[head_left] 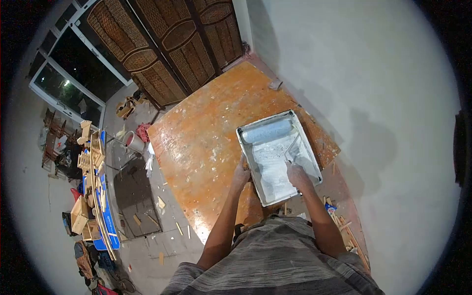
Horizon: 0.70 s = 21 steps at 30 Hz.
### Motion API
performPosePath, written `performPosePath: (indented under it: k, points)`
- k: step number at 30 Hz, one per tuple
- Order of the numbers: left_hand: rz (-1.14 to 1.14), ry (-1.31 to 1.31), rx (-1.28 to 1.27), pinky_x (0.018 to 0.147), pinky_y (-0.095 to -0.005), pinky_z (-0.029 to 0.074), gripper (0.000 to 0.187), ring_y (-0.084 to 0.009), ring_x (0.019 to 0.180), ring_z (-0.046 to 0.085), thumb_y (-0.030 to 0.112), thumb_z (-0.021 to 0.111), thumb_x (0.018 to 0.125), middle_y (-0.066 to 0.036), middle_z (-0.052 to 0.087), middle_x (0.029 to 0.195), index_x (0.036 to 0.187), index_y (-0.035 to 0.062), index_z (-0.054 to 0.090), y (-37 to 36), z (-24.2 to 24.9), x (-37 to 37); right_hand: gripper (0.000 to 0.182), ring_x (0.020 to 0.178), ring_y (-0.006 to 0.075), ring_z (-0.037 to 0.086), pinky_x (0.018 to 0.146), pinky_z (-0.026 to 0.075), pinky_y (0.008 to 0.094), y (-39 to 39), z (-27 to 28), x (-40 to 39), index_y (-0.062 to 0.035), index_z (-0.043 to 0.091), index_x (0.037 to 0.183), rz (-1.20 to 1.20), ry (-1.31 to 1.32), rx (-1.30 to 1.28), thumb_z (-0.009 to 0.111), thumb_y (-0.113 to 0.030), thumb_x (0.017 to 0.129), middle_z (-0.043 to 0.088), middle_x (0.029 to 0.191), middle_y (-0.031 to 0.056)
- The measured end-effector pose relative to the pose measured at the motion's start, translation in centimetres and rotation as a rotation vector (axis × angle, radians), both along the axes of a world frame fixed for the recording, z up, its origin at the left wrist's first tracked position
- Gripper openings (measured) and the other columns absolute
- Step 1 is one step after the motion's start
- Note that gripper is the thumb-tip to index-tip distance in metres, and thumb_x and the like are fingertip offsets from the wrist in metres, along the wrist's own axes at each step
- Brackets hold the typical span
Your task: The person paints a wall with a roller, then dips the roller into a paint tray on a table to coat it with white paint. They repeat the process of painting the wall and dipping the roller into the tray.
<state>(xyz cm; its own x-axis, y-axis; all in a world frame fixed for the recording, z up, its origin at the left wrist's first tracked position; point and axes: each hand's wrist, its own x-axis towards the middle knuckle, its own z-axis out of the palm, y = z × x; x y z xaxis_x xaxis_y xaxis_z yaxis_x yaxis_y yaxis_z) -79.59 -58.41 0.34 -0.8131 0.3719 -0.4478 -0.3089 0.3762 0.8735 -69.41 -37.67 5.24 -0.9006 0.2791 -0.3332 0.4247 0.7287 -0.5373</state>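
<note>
Left hand [240, 177] is clamped on the left rim of the paint tray [310, 155], its underside fingers hidden; that side probably wants a firm, level hold, since a tilt could send wet paint over the edge. The tray sits over the near right part of the orange table [196, 147]; cannot tell whether it rests there or is carried. The roller [268, 131] lies across the tray's far end, pale with paint. Right hand [298, 177], grip closed around the roller handle, mostly covering it; light, even strokes on the sloped part would likely spread the load and shed drips better than pressing hard. Counts, left to right: one blue board [110, 231] beside wood pieces too jumbled to number; one bucket [133, 141] on the floor; one folding screen [174, 44], three panels showing; one table; two hands; one tray; one roller; one pale wall [408, 123] at far right.
</note>
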Motion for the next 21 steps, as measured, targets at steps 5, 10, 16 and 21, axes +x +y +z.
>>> performPosePath:
  k: [5, 10, 16, 21]
  points:
    - [0.053, 0.115, 0.026, 0.047, -0.0308, 0.05, 0.076, -0.0151, 0.05, 0.054, -0.002, 0.052, 0.077, -0.005, 0.055, 0.064, 0.139, 0.022, 0.013, 0.3, -2.2, 0.3, 0.029, 0.072, 0.0401, 0.058, 0.064, 0.045, 0.0473, 1.6, -4.1, 5.3, 0.0086, 0.048, 0.103, 0.157, 0.202, 0.163, 0.033, -0.008, 0.085, 0.055, 0.07, 0.0287]
    - [0.014, 0.069, 0.088, 0.046, -0.0286, 0.049, 0.073, -0.0142, 0.052, 0.054, 0.0, 0.05, 0.079, -0.005, 0.056, 0.068, 0.139, 0.0223, 0.014, 0.1, -2.6, 0.2, 0.028, 0.076, 0.0414, 0.057, 0.065, 0.045, 0.0479, 1.5, -1.2, 8.7, 0.0079, 0.048, 0.102, 0.18, -0.013, 0.144, 0.033, -0.006, 0.083, 0.054, 0.076, 0.0291]
    - [0.079, -0.103, 0.198, 0.045, -0.0271, 0.045, 0.069, -0.0117, 0.053, 0.051, 0.002, 0.049, 0.08, -0.002, 0.052, 0.065, 0.138, 0.0273, 0.02, -0.5, -1.7, 0.3, 0.029, 0.079, 0.0425, 0.056, 0.07, 0.045, 0.0467, 1.0, -0.9, 7.5, 0.0063, 0.047, 0.104, 0.195, 0.07, 0.123, 0.033, -0.013, 0.087, 0.055, 0.085, 0.0293]
    - [0.141, -0.215, 0.245, 0.043, -0.0245, 0.043, 0.07, -0.0095, 0.051, 0.048, 0.0, 0.049, 0.08, 0.0, 0.049, 0.064, 0.137, 0.0301, 0.022, -0.3, -0.2, 0.6, 0.04, 0.078, 0.0402, 0.058, 0.07, 0.046, 0.0458, 1.3, -1.4, 0.7, 0.0081, 0.046, 0.104, 0.111, -0.056, 0.094, 0.024, -0.023, 0.092, 0.056, 0.088, 0.0299]
